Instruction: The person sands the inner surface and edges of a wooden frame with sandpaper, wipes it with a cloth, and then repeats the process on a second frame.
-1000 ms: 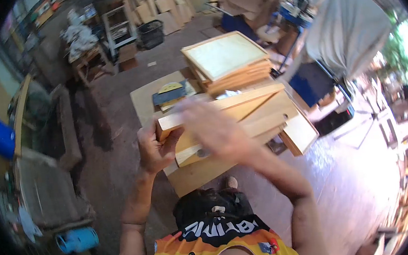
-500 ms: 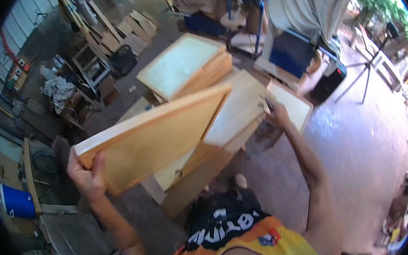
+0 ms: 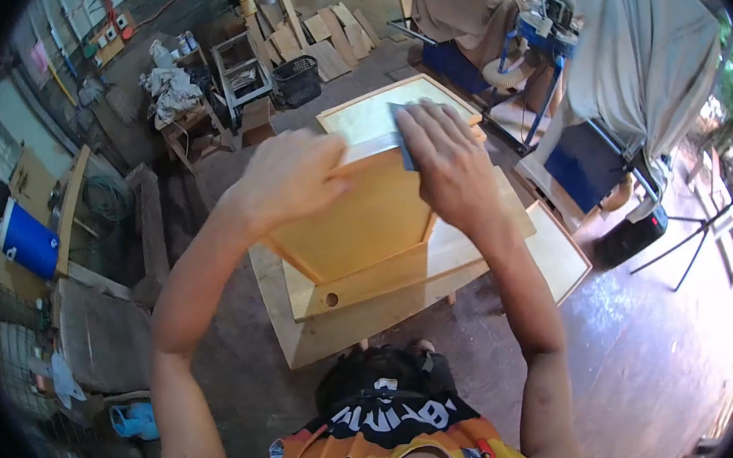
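Note:
A shallow wooden drawer-like framed panel (image 3: 358,230) stands on its edge on a wooden board (image 3: 456,260), its recessed yellowish face toward me. My left hand (image 3: 293,183), slightly blurred, is closed over the panel's upper left corner. My right hand (image 3: 452,160) presses a grey-blue sheet that looks like sandpaper (image 3: 402,139) against the top edge near the right corner. The board has a round hole (image 3: 332,299) near its front left corner. Behind the upright panel, a similar framed panel (image 3: 416,94) lies flat, partly hidden by my hands.
Another white-faced framed panel (image 3: 556,252) lies to the right of the board. Cloth-covered machines (image 3: 630,57) stand at the back right, near a tripod (image 3: 690,240). A black basket (image 3: 296,80) and wood offcuts (image 3: 341,35) are behind. A blue bucket (image 3: 29,238) is at left.
The framed panel has gone from a slanted hold at the left to standing upright on the board. My right hand has moved from the board's right side to the panel's top edge.

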The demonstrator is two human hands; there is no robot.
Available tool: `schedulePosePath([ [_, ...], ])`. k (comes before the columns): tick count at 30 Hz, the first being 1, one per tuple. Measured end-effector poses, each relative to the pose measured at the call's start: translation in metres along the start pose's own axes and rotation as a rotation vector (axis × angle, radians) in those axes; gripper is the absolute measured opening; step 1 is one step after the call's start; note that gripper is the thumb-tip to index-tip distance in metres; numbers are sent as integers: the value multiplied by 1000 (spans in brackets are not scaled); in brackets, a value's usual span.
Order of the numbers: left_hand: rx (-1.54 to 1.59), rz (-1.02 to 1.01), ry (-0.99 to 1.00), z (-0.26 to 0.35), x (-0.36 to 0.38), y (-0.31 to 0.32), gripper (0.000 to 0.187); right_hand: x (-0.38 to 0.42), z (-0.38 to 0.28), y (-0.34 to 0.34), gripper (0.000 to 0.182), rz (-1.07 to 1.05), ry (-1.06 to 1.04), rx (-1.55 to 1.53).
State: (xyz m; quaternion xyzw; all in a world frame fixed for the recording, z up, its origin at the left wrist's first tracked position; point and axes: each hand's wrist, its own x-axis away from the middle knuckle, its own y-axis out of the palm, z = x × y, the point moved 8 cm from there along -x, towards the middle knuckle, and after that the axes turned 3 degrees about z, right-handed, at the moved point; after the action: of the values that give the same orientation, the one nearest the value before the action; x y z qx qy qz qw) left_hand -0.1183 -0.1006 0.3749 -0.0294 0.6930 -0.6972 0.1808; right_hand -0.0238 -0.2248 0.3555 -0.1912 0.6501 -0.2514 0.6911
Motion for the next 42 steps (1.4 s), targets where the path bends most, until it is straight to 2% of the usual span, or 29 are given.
schedulePosePath([
  [1,-34,-47,-50,-22,27,-2,44,-3,3,13,52,-72,3,41],
  [4,157,348,-49,-105,128,-20,51,-15,-25,21,54,-109,12,81],
  [6,749,484,-66,-138,150,37,49,-30,-83,43,58,-86,-95,-129],
  [7,1004,485,-59,-134,151,72,50,-47,-124,46,59,-132,-161,-261],
  [8,1123,340,-204,-131,151,113,48,-53,-161,59,58,-171,-234,-288],
  [11,414,635,-107,-109,150,145,66,-68,-216,75,50,-107,-348,-196],
  [12,540,661,-95,-108,148,144,67,-71,-211,75,49,-92,-366,-212],
  [15,986,698,-43,-101,138,133,63,-61,-182,67,47,-43,-412,-238],
  [16,1105,698,-41,-97,133,125,62,-57,-162,60,45,-67,-324,-272],
  [17,1244,569,-194,-103,129,142,56,-46,-130,54,47,-35,-289,-201],
  [18,1250,530,-172,-109,130,151,53,-32,-92,48,49,-1,-249,-141],
  [20,1237,595,-116,-89,123,121,55,-4,-17,25,47,-27,-149,-10],
  [22,1174,613,-130,-79,118,116,54,24,61,-2,40,-32,-87,-23],
  [23,1136,639,-134,-76,112,111,54,30,90,-20,44,-22,-60,42],
  [25,1117,740,-169,-78,100,103,53,79,154,-21,40,-236,99,326],
  [26,1111,801,-179,-80,89,98,52,111,168,-22,42,-170,159,268],
  [28,923,914,-95,-65,58,39,51,153,199,-37,46,-2,234,180],
  [30,685,606,-41,-21,24,-22,46,149,196,-51,50,54,355,48],
  [31,528,512,20,-5,8,-21,43,150,187,-52,53,78,430,-24],
  [33,235,351,159,27,-20,-12,36,141,165,-49,53,142,408,-104],
  [36,104,124,250,58,-37,50,30,117,117,-37,50,263,242,-199],
  [38,94,88,245,63,-39,86,28,101,76,-17,50,186,126,-213],
  [40,107,55,224,65,-42,115,27,90,48,16,54,12,28,-211],
  [42,128,32,176,61,-45,136,28,97,42,56,58,-112,12,-148],
])
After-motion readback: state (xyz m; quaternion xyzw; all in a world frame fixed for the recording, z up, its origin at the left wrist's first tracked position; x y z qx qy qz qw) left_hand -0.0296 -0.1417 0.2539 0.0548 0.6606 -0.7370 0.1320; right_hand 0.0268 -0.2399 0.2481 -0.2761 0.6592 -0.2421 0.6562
